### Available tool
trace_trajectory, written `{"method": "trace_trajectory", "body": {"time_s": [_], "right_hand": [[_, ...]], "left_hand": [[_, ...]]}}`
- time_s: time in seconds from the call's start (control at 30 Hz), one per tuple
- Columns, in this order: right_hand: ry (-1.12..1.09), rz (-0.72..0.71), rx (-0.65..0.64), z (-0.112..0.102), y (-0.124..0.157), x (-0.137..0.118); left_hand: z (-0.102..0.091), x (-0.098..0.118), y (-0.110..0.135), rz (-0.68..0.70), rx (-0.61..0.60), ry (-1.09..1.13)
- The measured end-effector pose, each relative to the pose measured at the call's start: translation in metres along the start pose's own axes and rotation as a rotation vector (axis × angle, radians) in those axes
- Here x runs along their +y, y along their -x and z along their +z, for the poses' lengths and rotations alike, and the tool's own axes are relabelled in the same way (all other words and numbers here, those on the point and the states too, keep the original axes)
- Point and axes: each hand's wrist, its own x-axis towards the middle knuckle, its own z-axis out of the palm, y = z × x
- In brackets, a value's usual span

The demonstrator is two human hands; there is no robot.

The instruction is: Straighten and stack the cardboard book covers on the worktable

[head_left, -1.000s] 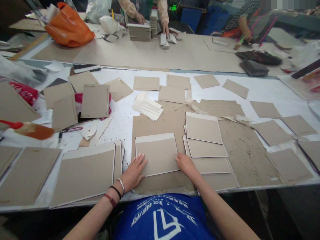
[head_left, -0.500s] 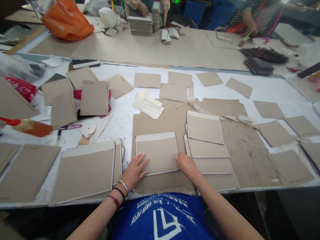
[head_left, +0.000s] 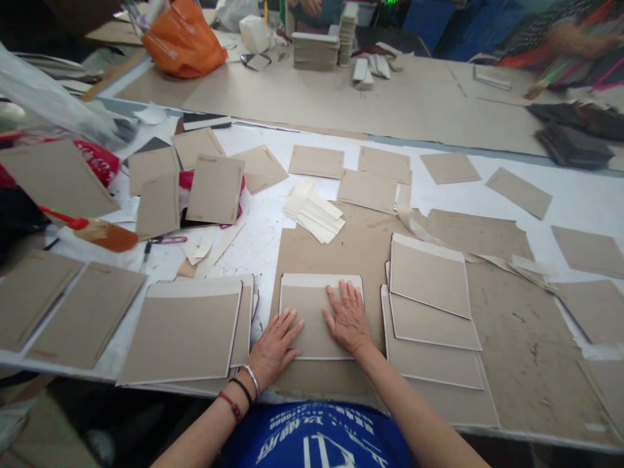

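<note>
The middle panel (head_left: 313,311) lies under left hand (head_left: 273,350) and right hand (head_left: 349,321), apart, by the worktop's (head_left: 263,260) near edge (long axis unclear).

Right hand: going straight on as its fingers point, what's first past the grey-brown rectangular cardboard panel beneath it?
Likely the loose pile of flat cream paper strips, beyond the cardboard panel; the right hand might only clip its right side.

a white-covered table (head_left: 263,224) carried a brown sheet (head_left: 517,357) that reached its front edge. on the sheet lay a card (head_left: 312,305), and right of it a fanned pile of cards (head_left: 431,273). another pile (head_left: 188,344) rested left of the sheet, near a red-tipped bottle (head_left: 111,234). paper strips (head_left: 319,218) lay farther back.
</note>
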Motion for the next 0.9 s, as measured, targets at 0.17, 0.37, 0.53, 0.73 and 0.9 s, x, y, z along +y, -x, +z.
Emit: {"method": "trace_trajectory", "body": {"time_s": [0.17,0.37,0.53,0.73,0.9], "right_hand": [[-0.007,0.015,-0.011,-0.001,0.001,-0.001],[-0.032,0.01,-0.019,-0.001,0.0,0.0],[-0.049,0.01,-0.018,-0.001,-0.002,0.0],[-0.23,0.252,0.174,-0.004,0.011,0.015],[-0.397,0.598,0.147,-0.021,0.026,0.03]], "left_hand": [[0.005,0.017,-0.02,-0.061,0.133,-0.094],[0.018,0.028,-0.048,-0.164,0.098,-0.122],[0.019,0.027,-0.05,-0.173,0.089,-0.088],[0.013,0.025,-0.038,-0.382,0.288,0.249],[0.003,0.013,-0.017,-0.75,0.422,0.601]]}}
